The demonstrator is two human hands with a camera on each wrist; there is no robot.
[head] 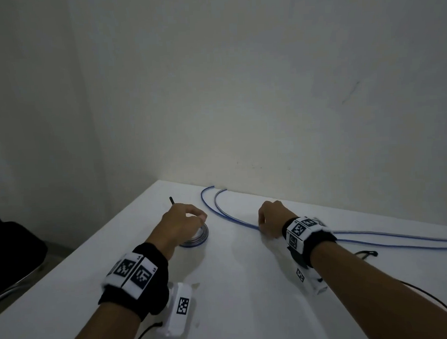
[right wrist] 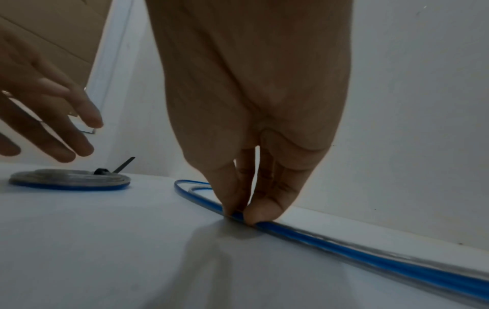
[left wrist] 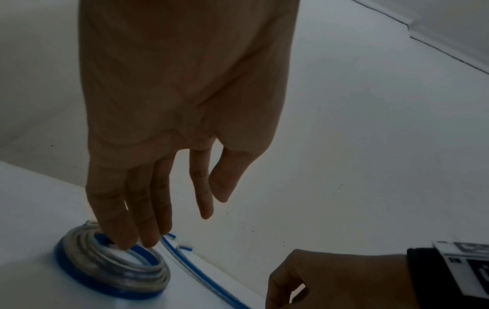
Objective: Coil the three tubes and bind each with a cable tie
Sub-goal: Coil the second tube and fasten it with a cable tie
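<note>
A coiled clear-and-blue tube point(head: 194, 241) point(left wrist: 111, 271) point(right wrist: 68, 180) lies flat on the white table point(head: 248, 283), bound by a black cable tie point(head: 171, 199) point(right wrist: 124, 165) whose tail sticks up. My left hand point(head: 193, 216) point(left wrist: 172, 219) hovers over the coil with straight fingers, just above it. Two loose blue tubes point(head: 202, 196) point(right wrist: 370, 257) curve along the wall and run off to the right. My right hand point(head: 264, 229) point(right wrist: 242, 215) pinches one of them between thumb and fingertip, down on the table.
The wall stands right behind the tubes. A loose black cable tie point(head: 367, 254) lies by my right forearm, and a thin black cord point(head: 427, 296) runs at the lower right. The table's left edge drops off beside a dark chair point(head: 15, 237).
</note>
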